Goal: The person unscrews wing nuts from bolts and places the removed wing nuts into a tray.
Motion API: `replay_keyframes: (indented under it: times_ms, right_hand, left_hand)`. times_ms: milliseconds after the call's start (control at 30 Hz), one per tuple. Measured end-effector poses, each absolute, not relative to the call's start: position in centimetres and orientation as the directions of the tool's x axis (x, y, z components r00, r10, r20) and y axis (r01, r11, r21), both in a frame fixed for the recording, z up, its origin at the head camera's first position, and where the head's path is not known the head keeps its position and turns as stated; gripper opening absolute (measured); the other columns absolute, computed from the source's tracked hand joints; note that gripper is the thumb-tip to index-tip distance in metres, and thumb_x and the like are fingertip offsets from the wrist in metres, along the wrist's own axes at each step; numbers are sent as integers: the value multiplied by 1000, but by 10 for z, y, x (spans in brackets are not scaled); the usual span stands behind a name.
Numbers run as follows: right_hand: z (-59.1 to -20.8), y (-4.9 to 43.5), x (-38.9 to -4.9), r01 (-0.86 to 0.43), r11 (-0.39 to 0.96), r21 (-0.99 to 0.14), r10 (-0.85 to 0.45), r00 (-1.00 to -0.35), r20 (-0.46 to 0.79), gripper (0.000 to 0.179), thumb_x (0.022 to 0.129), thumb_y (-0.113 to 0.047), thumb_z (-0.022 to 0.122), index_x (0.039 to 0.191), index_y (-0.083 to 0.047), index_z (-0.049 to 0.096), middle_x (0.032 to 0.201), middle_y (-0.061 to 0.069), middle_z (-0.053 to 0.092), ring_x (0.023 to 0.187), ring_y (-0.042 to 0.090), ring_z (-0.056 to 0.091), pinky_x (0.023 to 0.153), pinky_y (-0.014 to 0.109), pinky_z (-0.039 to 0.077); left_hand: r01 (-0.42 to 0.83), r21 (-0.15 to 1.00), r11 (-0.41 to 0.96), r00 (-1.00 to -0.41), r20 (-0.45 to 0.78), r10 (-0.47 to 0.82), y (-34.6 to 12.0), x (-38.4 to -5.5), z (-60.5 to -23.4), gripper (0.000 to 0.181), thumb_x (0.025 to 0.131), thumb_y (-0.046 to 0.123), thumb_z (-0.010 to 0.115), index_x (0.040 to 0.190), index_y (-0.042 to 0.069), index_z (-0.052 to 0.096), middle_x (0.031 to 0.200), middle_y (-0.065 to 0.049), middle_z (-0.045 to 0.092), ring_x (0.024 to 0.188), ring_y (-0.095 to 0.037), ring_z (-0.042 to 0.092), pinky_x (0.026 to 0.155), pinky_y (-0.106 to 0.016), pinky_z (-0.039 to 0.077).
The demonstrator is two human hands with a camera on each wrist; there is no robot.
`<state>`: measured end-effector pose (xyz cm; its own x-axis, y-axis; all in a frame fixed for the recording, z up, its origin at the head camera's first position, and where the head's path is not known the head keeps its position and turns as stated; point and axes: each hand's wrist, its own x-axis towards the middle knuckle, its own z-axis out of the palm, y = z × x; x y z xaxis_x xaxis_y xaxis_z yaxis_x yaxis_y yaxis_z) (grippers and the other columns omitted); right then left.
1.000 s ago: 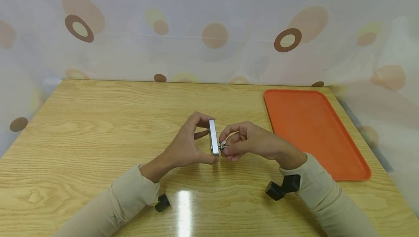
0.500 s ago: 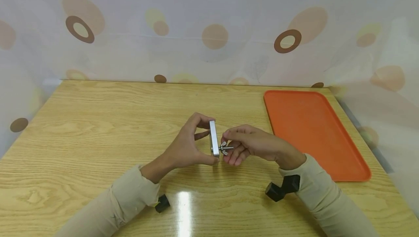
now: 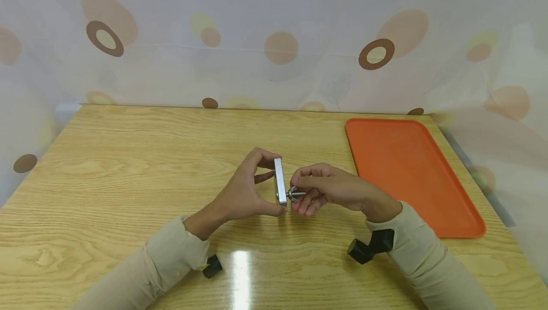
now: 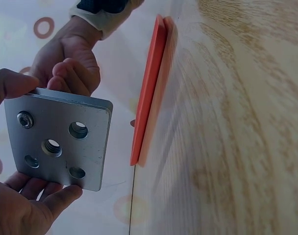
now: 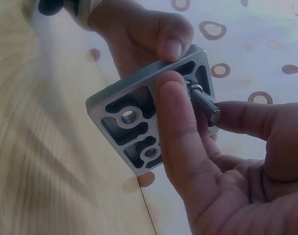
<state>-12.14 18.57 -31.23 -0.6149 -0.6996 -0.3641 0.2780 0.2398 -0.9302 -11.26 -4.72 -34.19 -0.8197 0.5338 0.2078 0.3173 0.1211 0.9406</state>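
My left hand (image 3: 241,193) grips a square silver metal plate (image 3: 279,180) by opposite edges, holding it upright above the table. Several holes pierce the plate, and a socket-head bolt (image 4: 25,119) sits in one corner hole. Ribs and hollows mark its other face in the right wrist view. From that face the threaded bolt shank (image 5: 207,105) sticks out, with a wing nut (image 3: 293,194) on it close to the plate. The curled fingers and thumb of my right hand (image 3: 327,186) are around the wing nut; an extended finger partly hides it in the right wrist view.
An orange tray (image 3: 411,177) lies on the right of the wooden table (image 3: 150,158). A patterned sheet (image 3: 239,39) hangs behind the table and along its sides. Black camera mounts (image 3: 370,246) sit at both wrists.
My right thumb and fingers have shifted off their earlier pinch, baring the bolt end and wing nut. The wing nut has turned slightly. My left hand and the plate have stayed put.
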Motion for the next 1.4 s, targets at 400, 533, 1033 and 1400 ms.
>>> replay_keyframes:
  times_ms: [400, 533, 1033, 1400]
  right_hand:
    - [-313, 187, -119, 191, 311, -931, -679, -641, -358, 24, 102, -19, 54, 107, 3, 63, 91, 1, 71, 82, 13, 71, 80, 34, 65]
    - [-314, 188, -119, 172, 294, -940, -689, -643, -333, 23, 100, -16, 57, 109, 4, 63, 92, 0, 71, 85, 13, 71, 81, 33, 65]
    - [-309, 189, -124, 125, 252, -960, -732, -624, -273, 28, 92, -1, 60, 115, 11, 52, 92, -1, 73, 82, 10, 71, 79, 31, 65]
    - [-308, 186, -122, 139, 328, -934, -685, -646, -337, 33, 102, -24, 57, 117, 5, 56, 95, 5, 71, 82, 17, 71, 79, 38, 65]
  left_hand:
    - [309, 944, 118, -813, 198, 548, -47, -110, -344, 82, 63, -1, 83, 134, 3, 42, 133, -13, 47, 123, -27, 49, 114, -46, 48]
    - [323, 940, 113, -807, 211, 551, -47, -109, -344, 82, 64, 0, 84, 134, 1, 41, 131, -15, 47, 123, -29, 49, 113, -48, 48]
    - [359, 926, 120, -800, 239, 551, -47, -117, -343, 83, 63, 0, 84, 134, 0, 41, 133, -15, 46, 123, -29, 49, 113, -45, 49]
    - [340, 932, 126, -808, 221, 546, -48, -115, -342, 82, 63, 1, 84, 133, 1, 42, 134, -15, 47, 123, -29, 49, 113, -47, 49]
